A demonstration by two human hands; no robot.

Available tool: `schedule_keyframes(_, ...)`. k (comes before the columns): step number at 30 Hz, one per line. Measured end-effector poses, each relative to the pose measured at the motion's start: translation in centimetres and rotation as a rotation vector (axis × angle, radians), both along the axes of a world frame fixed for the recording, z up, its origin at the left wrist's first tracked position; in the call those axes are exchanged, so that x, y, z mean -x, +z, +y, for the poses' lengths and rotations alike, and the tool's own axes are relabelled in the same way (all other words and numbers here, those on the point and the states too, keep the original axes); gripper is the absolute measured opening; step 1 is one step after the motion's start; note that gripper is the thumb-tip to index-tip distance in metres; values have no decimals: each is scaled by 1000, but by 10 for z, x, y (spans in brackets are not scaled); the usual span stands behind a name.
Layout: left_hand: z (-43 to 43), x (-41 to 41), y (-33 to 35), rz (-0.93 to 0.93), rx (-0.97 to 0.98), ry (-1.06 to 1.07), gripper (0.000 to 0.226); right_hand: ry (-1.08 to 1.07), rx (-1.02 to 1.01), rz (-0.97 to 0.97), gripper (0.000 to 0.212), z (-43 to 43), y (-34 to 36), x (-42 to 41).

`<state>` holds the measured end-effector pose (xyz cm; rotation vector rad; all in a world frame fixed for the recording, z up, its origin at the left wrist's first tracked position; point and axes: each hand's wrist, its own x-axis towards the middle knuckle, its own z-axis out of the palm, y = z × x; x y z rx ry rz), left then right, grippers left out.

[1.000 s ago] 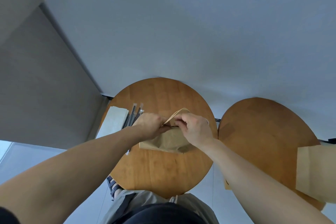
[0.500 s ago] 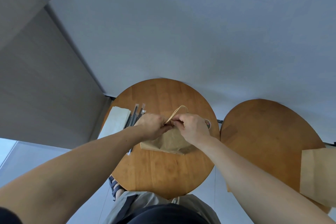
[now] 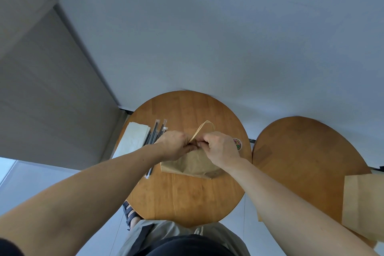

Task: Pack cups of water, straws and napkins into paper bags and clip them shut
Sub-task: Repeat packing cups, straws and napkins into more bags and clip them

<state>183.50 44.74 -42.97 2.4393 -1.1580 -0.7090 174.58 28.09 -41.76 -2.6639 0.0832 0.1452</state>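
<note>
Both hands are up at the mouth of the brown paper bag, which stands at the middle of the round wooden table. The left hand is closed, pinching the bag's top edge from its side; the right hand is closed too, fingers curled over the same edge, thumb tucked in. The two sets of fingertips almost meet over the mouth. One pale twisted-paper handle loops up free behind the knuckles.

This looks like the closing step: the top pressed together, ready for a clip. Whether a clip is already between the fingers cannot be told; the hands hide that spot, and what is inside the bag is hidden too.

Near the table's left edge lie the black straws in clear wrappers, just beside the left wrist, and further out the stack of pale napkins. A small round red-and-green container sits near the right edge, just beyond the right hand; its contents are too small to read. On the second round wooden table, at its right edge, more flat brown paper bags wait.

Next call, as I judge it: keep the fold flat with one hand, seat a clip square across both layers, and keep the handle out of the bite.
</note>
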Motion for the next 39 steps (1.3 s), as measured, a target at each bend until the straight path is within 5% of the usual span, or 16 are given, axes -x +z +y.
schedule_keyframes(18,2,8,2,-79,-7,-14,28,85,100,151,16,3,7,-4)
schedule_keyframes(26,11,-3,16,3,70,52,17,76,-76,-160,11,0,9,24)
schedule_keyframes(30,32,-9,18,104,78,151,56,-42,-125,-509,13,-17,20,38)
schedule_keyframes(33,50,-9,9,242,39,295,78,-168,-140,-312,44,-37,14,53)
schedule_keyframes(36,60,-5,-2,319,20,382,57,-155,-182,78,81,-50,-3,65)
schedule_keyframes(39,60,1,-5,321,18,408,38,-157,-171,210,67,-56,-25,75)
